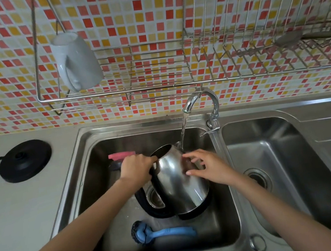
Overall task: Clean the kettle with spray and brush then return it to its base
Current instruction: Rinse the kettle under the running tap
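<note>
A steel kettle [176,179] with a black handle and black bottom rim is tilted in the left sink basin [94,173], its mouth pointing away from me. Water from the tap [199,99] runs onto its spout side. My left hand [136,168] grips the top of the handle. My right hand [206,167] rests with spread fingers on the kettle's right side. A blue-handled brush [160,233] lies on the basin floor in front of the kettle. A pink-topped spray bottle [120,156] lies behind my left hand, mostly hidden. The black kettle base [25,160] sits on the counter at left.
A second basin [294,171] lies to the right, with a draining board beyond it. Above the sink hangs a wire rack [154,84] holding a white mug [77,61] upside down. A power cord runs left from the base.
</note>
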